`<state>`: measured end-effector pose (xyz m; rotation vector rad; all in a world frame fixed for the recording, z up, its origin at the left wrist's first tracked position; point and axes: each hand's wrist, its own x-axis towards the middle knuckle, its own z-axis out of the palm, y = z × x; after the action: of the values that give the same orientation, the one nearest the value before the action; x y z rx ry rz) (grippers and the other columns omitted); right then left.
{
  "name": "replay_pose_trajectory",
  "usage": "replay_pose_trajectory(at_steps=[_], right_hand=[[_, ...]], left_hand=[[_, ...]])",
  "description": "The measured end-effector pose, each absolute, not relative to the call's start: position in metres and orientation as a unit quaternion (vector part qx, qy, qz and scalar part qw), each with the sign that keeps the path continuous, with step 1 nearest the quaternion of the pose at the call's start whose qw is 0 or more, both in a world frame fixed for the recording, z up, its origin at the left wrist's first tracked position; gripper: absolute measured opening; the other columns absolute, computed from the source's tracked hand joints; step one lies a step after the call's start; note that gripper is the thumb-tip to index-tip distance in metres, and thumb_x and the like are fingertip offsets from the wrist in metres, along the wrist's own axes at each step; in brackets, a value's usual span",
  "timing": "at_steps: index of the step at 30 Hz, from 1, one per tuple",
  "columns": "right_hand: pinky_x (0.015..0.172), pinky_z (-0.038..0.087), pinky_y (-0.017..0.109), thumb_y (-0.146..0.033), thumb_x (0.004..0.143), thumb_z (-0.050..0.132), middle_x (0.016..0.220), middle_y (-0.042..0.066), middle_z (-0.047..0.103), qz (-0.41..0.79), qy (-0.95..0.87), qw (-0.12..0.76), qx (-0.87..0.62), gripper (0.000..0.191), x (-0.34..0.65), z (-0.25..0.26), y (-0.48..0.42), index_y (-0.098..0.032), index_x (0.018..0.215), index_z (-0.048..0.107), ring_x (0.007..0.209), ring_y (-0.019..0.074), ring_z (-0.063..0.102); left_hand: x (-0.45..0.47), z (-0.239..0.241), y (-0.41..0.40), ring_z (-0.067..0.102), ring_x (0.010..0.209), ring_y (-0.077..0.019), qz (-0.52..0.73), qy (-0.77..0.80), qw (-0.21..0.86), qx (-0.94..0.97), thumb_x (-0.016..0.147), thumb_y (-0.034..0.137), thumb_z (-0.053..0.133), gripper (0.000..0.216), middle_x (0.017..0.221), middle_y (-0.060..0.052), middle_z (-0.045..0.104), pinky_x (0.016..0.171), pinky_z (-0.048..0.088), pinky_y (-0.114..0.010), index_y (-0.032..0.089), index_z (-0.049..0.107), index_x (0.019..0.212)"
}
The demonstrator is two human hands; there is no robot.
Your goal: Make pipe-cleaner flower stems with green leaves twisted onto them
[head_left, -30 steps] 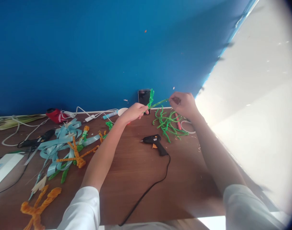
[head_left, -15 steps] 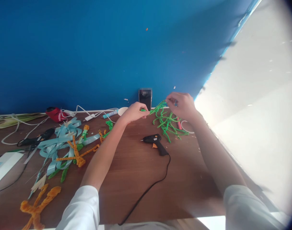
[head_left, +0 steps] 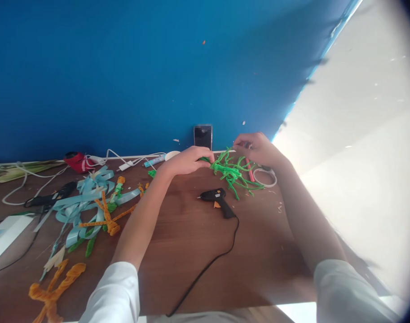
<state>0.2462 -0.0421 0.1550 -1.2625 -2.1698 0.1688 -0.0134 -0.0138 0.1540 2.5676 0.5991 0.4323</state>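
Note:
My left hand (head_left: pixel 193 160) is closed at the near end of a bunch of fuzzy green pipe cleaners (head_left: pixel 230 170), and a bit of green shows between its fingers. The bunch fans out to the right over the back of the table. To its upper right, my right hand (head_left: pixel 258 149) is pinched, its fingertips at the tip of one green strand. Just in front of the bunch lies a black hot glue gun (head_left: pixel 216 197), nozzle to the left. A red stick-like thing (head_left: pixel 250 170) and a white ring (head_left: pixel 266 177) are below my right hand.
A dark phone-like device (head_left: pixel 203 137) leans on the blue wall. At the left are light blue ribbon (head_left: pixel 85 197), orange pipe cleaner figures (head_left: pixel 112 224), another black glue gun (head_left: pixel 58 193), white cables (head_left: pixel 125 165) and a white box (head_left: pixel 7 235). The glue gun's cord (head_left: pixel 205 269) runs to the front edge.
The green strands that were stretched between my hands now lie lower and more bunched. My left hand has shifted slightly right and down, and my right hand slightly down, uncovering more of the white ring.

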Motion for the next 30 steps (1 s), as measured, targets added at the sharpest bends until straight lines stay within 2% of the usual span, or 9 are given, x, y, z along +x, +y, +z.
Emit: replay_pose_trajectory(at_steps=[6, 9, 13, 17, 21, 26, 30], right_hand=[[0.058, 0.038, 0.026, -0.037, 0.083, 0.054, 0.071, 0.002, 0.064, 0.168, -0.829, 0.301, -0.441, 0.023, 0.247, 0.156, -0.042, -0.017, 0.080, 0.065, 0.062, 0.0136, 0.054], [0.059, 0.038, 0.026, -0.033, 0.082, 0.054, 0.072, 0.002, 0.065, 0.163, -0.835, 0.299, -0.433, 0.020, 0.247, 0.158, -0.043, -0.017, 0.079, 0.065, 0.063, 0.0138, 0.054], [0.058, 0.037, 0.026, -0.028, 0.080, 0.051, 0.069, 0.002, 0.064, 0.134, -0.841, 0.269, -0.451, 0.017, 0.243, 0.158, -0.045, -0.018, 0.077, 0.064, 0.061, 0.0136, 0.053], [0.055, 0.030, 0.026, -0.023, 0.078, 0.050, 0.065, 0.001, 0.062, 0.027, -0.835, 0.206, -0.509, 0.013, 0.233, 0.157, -0.049, -0.020, 0.071, 0.061, 0.056, 0.0134, 0.049], [0.053, 0.024, 0.027, -0.023, 0.078, 0.048, 0.061, 0.001, 0.060, -0.044, -0.836, 0.183, -0.515, 0.013, 0.223, 0.160, -0.058, -0.020, 0.068, 0.056, 0.052, 0.0130, 0.044], [0.054, 0.022, 0.027, -0.022, 0.080, 0.045, 0.061, 0.001, 0.059, -0.076, -0.840, 0.204, -0.498, 0.016, 0.221, 0.168, -0.068, -0.020, 0.066, 0.053, 0.051, 0.0125, 0.043], [0.054, 0.022, 0.027, -0.022, 0.083, 0.044, 0.063, 0.002, 0.060, -0.078, -0.851, 0.207, -0.477, 0.017, 0.218, 0.172, -0.074, -0.020, 0.068, 0.054, 0.052, 0.0129, 0.043]], left_hand=[[-0.016, 0.158, -0.019, 0.059, 0.095, -0.0162, 0.225, 0.212, 0.360, 0.880, 0.085, 0.039, 0.056, 0.022, 0.101, -0.006, 0.065, 0.084, 0.044, -0.029, 0.018, 0.063, 0.089], [-0.015, 0.156, -0.020, 0.061, 0.092, -0.0156, 0.276, 0.225, 0.417, 0.836, 0.083, 0.045, 0.058, 0.028, 0.097, -0.006, 0.065, 0.083, 0.046, -0.029, 0.019, 0.060, 0.091], [-0.009, 0.153, -0.020, 0.063, 0.086, -0.0143, 0.326, 0.272, 0.450, 0.786, 0.088, 0.049, 0.049, 0.031, 0.093, -0.006, 0.066, 0.076, 0.048, -0.027, 0.019, 0.053, 0.095], [-0.002, 0.146, -0.016, 0.062, 0.073, -0.0121, 0.350, 0.338, 0.410, 0.772, 0.091, 0.046, 0.043, 0.029, 0.086, -0.004, 0.063, 0.061, 0.044, -0.022, 0.019, 0.051, 0.096], [-0.002, 0.141, -0.012, 0.061, 0.072, -0.0127, 0.346, 0.393, 0.335, 0.783, 0.089, 0.045, 0.046, 0.028, 0.084, -0.004, 0.063, 0.064, 0.044, -0.024, 0.019, 0.055, 0.096], [-0.004, 0.146, -0.015, 0.056, 0.069, -0.0133, 0.329, 0.396, 0.244, 0.822, 0.086, 0.042, 0.050, 0.028, 0.091, -0.006, 0.067, 0.064, 0.041, -0.025, 0.018, 0.062, 0.092], [-0.002, 0.150, -0.021, 0.051, 0.063, -0.0124, 0.329, 0.390, 0.186, 0.840, 0.084, 0.039, 0.051, 0.027, 0.085, -0.005, 0.067, 0.061, 0.037, -0.026, 0.018, 0.067, 0.089]])
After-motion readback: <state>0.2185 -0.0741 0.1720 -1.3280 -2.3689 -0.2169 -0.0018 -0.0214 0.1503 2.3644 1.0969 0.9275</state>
